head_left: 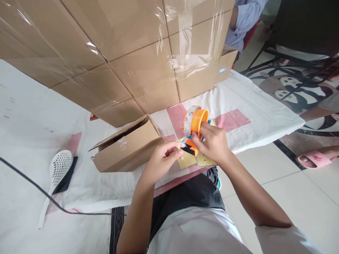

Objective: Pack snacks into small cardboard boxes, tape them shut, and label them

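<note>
My right hand (214,143) is closed on an orange tape dispenser (195,121) over the table, its fingers at the near side of the ring. A roll of clear tape (188,119) with a printed core sits on it. Just left of the dispenser, my left hand (162,157) has its index finger and thumb at the loose end of the tape (183,141); the exact grip is small and partly unclear. Beneath both hands lie a yellow card (186,162) and a blue-edged patterned card (206,161). A cardboard box (129,150) with a slightly raised flap rests beside my left hand.
Tall cardboard boxes (143,70), bound with clear tape, stand across the table's back. At left are a white slotted skimmer (61,165), a dark flat object (68,178) and a black cable (34,183). Another person's sleeve (247,16) shows behind the boxes; a pink slipper (316,159) is on the floor.
</note>
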A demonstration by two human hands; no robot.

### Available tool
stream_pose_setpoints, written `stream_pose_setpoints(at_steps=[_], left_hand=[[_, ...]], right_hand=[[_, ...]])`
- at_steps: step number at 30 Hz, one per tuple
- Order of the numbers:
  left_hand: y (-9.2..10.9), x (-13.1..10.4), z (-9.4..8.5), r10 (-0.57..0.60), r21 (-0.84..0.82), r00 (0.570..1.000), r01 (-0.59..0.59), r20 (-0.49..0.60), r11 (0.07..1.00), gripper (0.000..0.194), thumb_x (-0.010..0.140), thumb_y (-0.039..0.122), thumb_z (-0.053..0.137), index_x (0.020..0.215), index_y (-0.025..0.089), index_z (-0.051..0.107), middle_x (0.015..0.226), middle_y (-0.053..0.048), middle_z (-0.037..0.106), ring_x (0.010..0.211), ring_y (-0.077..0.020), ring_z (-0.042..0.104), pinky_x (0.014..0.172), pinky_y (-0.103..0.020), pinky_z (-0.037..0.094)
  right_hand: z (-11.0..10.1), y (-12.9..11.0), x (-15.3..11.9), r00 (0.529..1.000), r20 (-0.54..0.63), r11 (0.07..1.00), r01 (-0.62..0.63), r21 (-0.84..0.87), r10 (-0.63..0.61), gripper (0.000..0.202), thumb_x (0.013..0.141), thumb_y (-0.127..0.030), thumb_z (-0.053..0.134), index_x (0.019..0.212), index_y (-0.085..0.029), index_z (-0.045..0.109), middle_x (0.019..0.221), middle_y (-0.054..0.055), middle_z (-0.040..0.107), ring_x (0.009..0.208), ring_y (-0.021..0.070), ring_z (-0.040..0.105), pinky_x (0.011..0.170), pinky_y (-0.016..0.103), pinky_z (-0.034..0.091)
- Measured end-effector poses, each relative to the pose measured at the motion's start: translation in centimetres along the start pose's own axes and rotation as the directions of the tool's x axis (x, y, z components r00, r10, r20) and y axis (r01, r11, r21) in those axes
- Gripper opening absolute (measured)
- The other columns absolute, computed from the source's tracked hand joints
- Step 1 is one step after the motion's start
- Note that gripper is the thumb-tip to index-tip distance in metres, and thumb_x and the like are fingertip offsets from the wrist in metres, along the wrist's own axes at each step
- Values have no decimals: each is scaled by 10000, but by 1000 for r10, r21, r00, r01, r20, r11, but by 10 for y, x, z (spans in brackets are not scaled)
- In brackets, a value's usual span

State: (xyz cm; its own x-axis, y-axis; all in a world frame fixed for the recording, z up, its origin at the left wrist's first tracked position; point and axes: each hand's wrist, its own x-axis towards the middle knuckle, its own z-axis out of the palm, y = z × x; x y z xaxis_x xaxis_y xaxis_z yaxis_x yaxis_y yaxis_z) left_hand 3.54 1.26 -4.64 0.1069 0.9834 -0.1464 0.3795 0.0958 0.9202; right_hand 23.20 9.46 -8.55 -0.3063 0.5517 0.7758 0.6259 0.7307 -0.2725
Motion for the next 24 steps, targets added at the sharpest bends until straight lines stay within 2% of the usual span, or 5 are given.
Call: stream_pose_setpoints(at_steps=[6,11,14,20,24], left_hand=[[-15,0,12,-104,-294,991,74,-89,953,623,870,363,739,1423,206,498,733,19,698,776,-176,704,797,-307,504],[-26,-4,37,-114,-414,981,40,-156,910,350,860,383,748,1078,228,522,688,47,653,735,-155,693,772,-286,501],[-28,-6,49,-123,-464,960,-7,-250,886,378,841,377,760,867,237,410,705,52,642,705,-136,680,742,-270,500],[-23,-13,57,-147,-506,954,-6,-262,863,443,799,365,774,807,242,349,661,69,601,673,-134,670,715,-266,502],[-27,-20,63,-186,-533,966,63,-181,844,432,802,359,769,802,240,354,654,64,612,683,-139,668,734,-275,496]], right_hand=[[5,4,-7,993,45,993,-111,38,110,333,980,-267,527,660,-217,446,607,-21,464,519,121,425,494,287,243],[14,-2,-9,960,73,954,-278,116,270,433,1042,-343,491,633,-219,419,572,-24,433,507,118,408,516,291,254],[20,-9,-8,931,44,919,-365,153,362,452,1045,-364,485,623,-220,414,560,-23,440,498,116,404,528,292,269],[23,-10,0,859,62,826,-507,245,509,523,1065,-460,439,606,-210,473,542,-9,466,491,122,410,539,306,264],[21,10,9,766,18,733,-622,275,643,603,1027,-584,468,550,-227,374,471,-28,369,450,111,340,503,306,229]])
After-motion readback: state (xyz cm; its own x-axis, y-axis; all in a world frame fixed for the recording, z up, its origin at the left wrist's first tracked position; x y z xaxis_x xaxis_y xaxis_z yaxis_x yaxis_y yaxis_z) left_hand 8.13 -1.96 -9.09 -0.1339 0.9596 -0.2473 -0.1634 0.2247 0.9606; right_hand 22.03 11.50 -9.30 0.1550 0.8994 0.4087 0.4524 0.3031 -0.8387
